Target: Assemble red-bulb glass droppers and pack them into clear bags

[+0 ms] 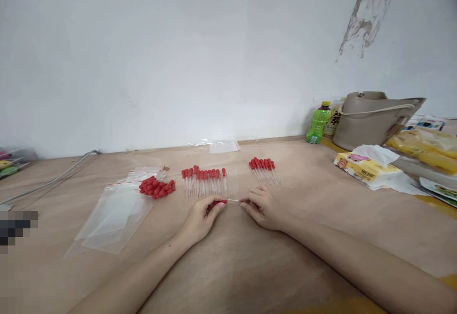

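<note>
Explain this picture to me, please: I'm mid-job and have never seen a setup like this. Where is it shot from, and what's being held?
There is no machine here, just a person's bare hands, seen by one head-worn camera looking forward and down.

The left hand pinches a small red rubber-looking bulb; the right hand holds the far end of a thin clear tube that meets it. How firmly they are joined, I can't tell.

On the brown-covered table lie, from left to right, flat clear plastic bags, a heap of loose red bulbs, a row of red-topped clear droppers and a smaller group of similar droppers.
</note>
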The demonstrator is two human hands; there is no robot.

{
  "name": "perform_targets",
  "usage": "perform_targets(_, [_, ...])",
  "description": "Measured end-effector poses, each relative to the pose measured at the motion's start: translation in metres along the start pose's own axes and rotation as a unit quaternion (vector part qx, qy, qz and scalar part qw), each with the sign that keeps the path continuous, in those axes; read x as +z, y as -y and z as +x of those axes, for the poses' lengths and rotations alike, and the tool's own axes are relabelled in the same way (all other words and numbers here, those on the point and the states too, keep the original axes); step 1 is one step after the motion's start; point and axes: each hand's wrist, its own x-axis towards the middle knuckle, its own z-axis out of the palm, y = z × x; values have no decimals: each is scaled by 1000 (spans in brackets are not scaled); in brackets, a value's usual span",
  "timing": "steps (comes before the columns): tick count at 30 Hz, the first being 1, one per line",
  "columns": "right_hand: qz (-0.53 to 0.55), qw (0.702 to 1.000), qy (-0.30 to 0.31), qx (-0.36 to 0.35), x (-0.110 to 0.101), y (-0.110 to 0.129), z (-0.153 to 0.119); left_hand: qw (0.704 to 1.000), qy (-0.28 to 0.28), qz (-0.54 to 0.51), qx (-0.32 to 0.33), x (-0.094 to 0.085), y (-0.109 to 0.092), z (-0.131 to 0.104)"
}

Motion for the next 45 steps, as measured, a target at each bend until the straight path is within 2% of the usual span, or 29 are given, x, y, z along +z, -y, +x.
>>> perform_targets(6, [34,999,32,1,0,0,2,998,37,-31,-29,4,4,-2])
perform_targets(11, [46,996,72,-2,-4,-4,7,998,58,-12,3,1,0,-3])
perform_targets(14, [19,996,86,-10,-8,-4,9,997,77,8,22,0,-3,-5])
perform_targets(17, [-52,996,62,-33,-6,-1,8,997,63,44,29,1,-2,-5])
perform_targets(20, [-92,995,20,-43,0,1,7,996,26,71,38,1,1,-4])
perform_targets(23, [-52,998,3,-24,3,-2,5,995,-13,82,60,-1,5,-1])
perform_targets(27, [1,1000,29,-4,-1,-6,4,994,-34,80,71,-3,5,0])
perform_targets(34, [-26,999,11,-44,2,-4,3,997,-6,59,59,-3,5,-2])
perform_targets(41, [-63,996,32,-60,-3,0,6,998,34,35,42,-2,3,-4])
perform_targets(45, [-78,994,36,-65,-2,4,8,997,38,39,46,0,5,-4])
